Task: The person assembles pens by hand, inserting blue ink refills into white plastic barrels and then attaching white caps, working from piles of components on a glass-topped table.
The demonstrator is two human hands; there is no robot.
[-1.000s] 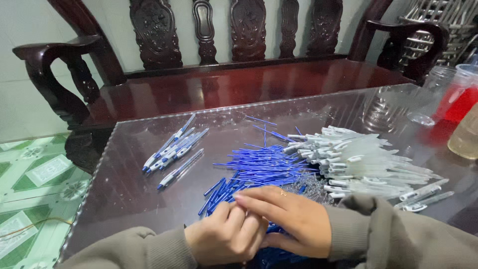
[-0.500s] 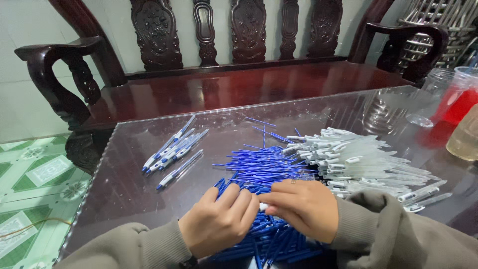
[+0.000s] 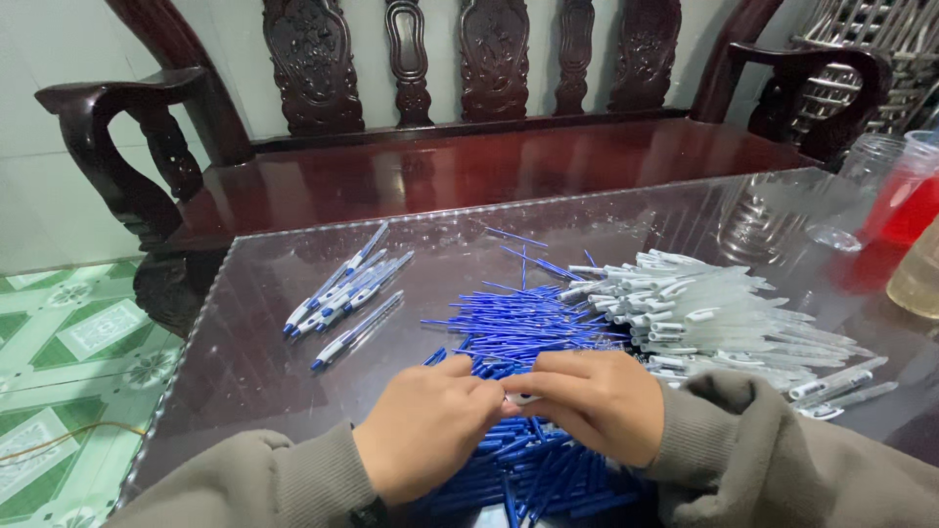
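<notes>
Indoors, a dark carved wooden bench [image 3: 469, 166] stands against a pale wall, its polished seat running behind a glass-topped desk [image 3: 245, 372] that fills the lower part of the head view. Green patterned floor tiles [image 3: 68, 372] show at the left. Across the desk's middle lies a wide heap of blue pen refills [image 3: 518, 328], spreading toward the near edge and passing under the person's hands. Just right of that heap, and touching it, sits a pile of clear pen barrels [image 3: 704, 318] with white ends. Well apart to the left, a small cluster of assembled pens [image 3: 342, 293] lies in rough parallel. At the far right stand a clear glass jar [image 3: 758, 210], a cup of red liquid [image 3: 905, 200] and a container of yellowish liquid [image 3: 919, 274], partly cut off by the frame. The left hand [image 3: 425, 425] and right hand [image 3: 597, 401], both in grey-brown sleeves, meet above the refills, fingertips touching. Each grip is narrow, pinched on a small white pen part [image 3: 518, 398] held between the two hands; most of it is hidden by the fingers.
</notes>
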